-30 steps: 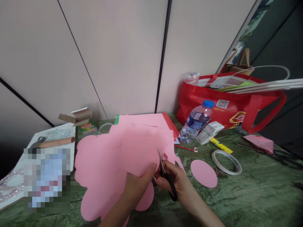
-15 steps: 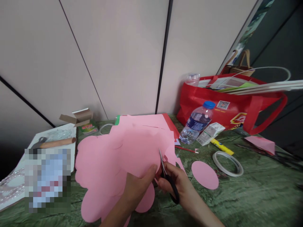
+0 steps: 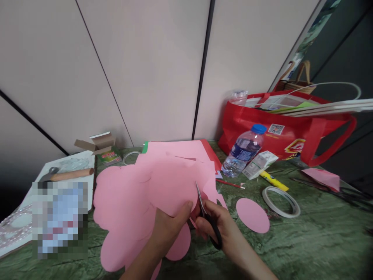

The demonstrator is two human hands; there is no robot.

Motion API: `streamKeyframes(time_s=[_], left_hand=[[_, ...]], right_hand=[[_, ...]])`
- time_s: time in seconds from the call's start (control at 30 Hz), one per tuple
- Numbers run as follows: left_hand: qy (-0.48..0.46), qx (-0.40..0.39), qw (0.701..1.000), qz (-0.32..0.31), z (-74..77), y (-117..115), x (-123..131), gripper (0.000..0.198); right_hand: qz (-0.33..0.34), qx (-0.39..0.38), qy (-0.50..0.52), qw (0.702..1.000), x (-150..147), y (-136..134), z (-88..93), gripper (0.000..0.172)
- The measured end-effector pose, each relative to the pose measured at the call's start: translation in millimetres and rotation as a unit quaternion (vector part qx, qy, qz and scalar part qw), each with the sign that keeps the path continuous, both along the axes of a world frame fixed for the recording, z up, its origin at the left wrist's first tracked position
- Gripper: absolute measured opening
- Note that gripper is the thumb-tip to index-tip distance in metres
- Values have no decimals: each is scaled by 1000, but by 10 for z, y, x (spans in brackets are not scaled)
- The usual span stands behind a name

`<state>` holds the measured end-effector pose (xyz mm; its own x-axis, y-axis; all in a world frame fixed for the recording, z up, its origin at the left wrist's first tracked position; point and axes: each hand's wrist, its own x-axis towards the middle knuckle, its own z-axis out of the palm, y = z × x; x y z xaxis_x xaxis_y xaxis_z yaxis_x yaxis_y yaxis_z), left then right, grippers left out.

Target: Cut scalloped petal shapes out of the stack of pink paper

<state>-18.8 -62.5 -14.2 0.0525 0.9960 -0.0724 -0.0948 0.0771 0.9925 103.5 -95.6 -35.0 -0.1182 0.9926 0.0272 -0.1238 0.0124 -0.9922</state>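
My left hand (image 3: 176,223) pinches the lower edge of a pink paper piece (image 3: 173,186), thumb on top and the other fingers hidden beneath. My right hand (image 3: 217,221) is closed on black-handled scissors (image 3: 214,229), whose blades point up and away along the right edge of that piece. Cut pink paper curls by the right fingers. Behind and to the left lies a large pink paper shape (image 3: 119,206) with a scalloped outline. A pink paper oval (image 3: 253,215) rests on the table to the right of my right hand.
On the green marbled table (image 3: 314,249) stand a water bottle (image 3: 243,151), a small carton (image 3: 260,165), a tape roll (image 3: 281,201) and a yellow tube (image 3: 274,181). A red bag (image 3: 256,116) stands behind. At left are a hammer (image 3: 70,175) and an opened box (image 3: 109,155).
The right hand and scissors have shifted very slightly; the cut paper beside the blades looks a little more curled. The left hand keeps its grip, and the view has moved marginally.
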Motion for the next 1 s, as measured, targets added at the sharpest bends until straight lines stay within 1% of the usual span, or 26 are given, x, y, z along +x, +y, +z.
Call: streamKeyframes(time_s=[0.13,0.23,0.4,0.6,0.73,0.87,1.0], left_hand=[[17,-9,1000,-21,0,12,-27,13],[13,-9,1000,-24,-10,24,-40,14],[4,-2,1000,-16,-6,42,-41,21],[7,-4,1000,0,-1,45,-39,26],[13,-1,1000,4,-18,51,-44,25],[17,1,1000,8,-30,57,-51,25],[20,9,1000,12,-28,60,-45,25]], right_hand=[[-2,-17,-10,1000,-1,1,-18,35],[-9,-24,-6,1000,0,0,-28,35],[-10,-35,-4,999,2,1,-31,35],[-16,-37,0,999,-3,-4,15,36],[-9,-35,-3,999,-1,-6,32,34],[-8,-49,6,999,8,3,6,33],[-6,-47,13,999,14,-1,-20,34]])
